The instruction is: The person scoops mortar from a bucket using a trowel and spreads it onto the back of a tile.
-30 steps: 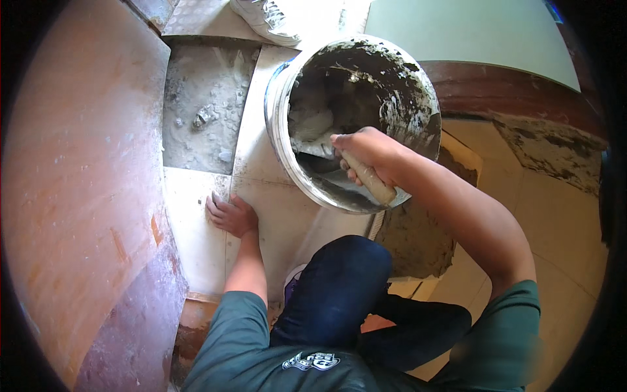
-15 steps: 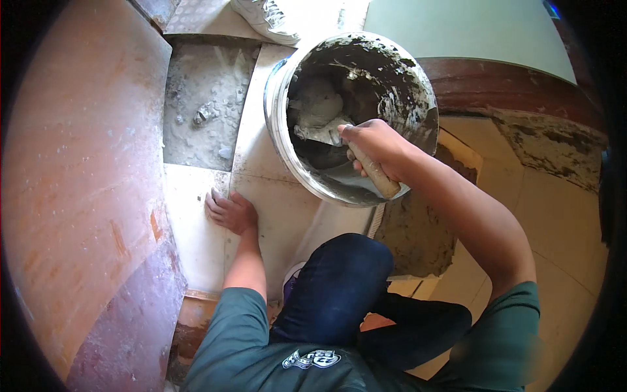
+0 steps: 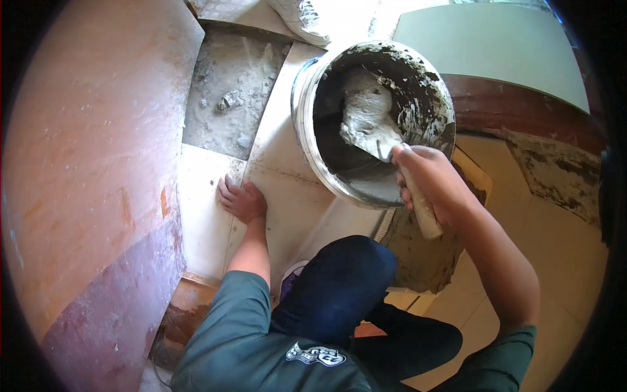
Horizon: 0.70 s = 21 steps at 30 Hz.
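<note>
My right hand (image 3: 434,179) is wrapped around the pale, worn handle of a trowel (image 3: 426,219). Its blade is loaded with wet grey mortar (image 3: 368,114) and sits inside the mouth of a large bucket (image 3: 304,121). Dark and whitish splashes coat the bucket's inner wall, and the bottom lies partly in shadow. To the left, my left hand (image 3: 245,201) rests on pale floor tiles (image 3: 284,196) with its fingers spread, holding nothing.
A rectangular gap in the tiling (image 3: 228,91) shows rough grey mortar with lumps. An orange-brown wall panel (image 3: 104,130) runs along the left. Beyond the tiles is another person's white shoe (image 3: 304,19). A dirty dark patch (image 3: 421,251) lies below the bucket, beside beige tiles.
The trowel has been raised and drawn back toward the bucket's near right rim, now with a heap of mortar on its blade. My left hand stays on the tiles; the view has shifted slightly.
</note>
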Each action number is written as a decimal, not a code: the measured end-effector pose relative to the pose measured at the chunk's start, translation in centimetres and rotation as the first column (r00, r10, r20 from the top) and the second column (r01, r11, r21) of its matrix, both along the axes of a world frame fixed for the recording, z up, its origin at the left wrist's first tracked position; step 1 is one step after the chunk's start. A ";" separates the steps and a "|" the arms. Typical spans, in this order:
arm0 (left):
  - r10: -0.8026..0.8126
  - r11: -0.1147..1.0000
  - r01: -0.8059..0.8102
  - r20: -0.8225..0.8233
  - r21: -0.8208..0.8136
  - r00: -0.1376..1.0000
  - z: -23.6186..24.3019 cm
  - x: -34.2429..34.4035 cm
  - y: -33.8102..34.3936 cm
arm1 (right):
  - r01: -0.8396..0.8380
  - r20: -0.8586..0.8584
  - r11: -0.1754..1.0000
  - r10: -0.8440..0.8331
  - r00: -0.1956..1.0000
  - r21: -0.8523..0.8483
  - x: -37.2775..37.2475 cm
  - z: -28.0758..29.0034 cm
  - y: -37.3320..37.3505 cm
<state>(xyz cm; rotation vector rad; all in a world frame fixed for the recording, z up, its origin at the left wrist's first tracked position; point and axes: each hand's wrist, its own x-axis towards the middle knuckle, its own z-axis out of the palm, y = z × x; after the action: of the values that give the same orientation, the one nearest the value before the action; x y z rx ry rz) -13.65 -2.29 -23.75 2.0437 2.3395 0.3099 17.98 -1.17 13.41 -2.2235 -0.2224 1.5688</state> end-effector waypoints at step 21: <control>-0.004 0.991 0.056 -0.399 0.119 0.917 -7.7 -3.3 2.2 | -0.054 0.677 0.977 -0.103 0.728 0.206 7.1 6.7 -37.9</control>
<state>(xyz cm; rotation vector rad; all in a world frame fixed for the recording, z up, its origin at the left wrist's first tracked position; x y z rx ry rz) -16.99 -0.08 -31.44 2.3983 2.5624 0.0431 25.07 -39.06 20.15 -2.5103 -0.5395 0.5840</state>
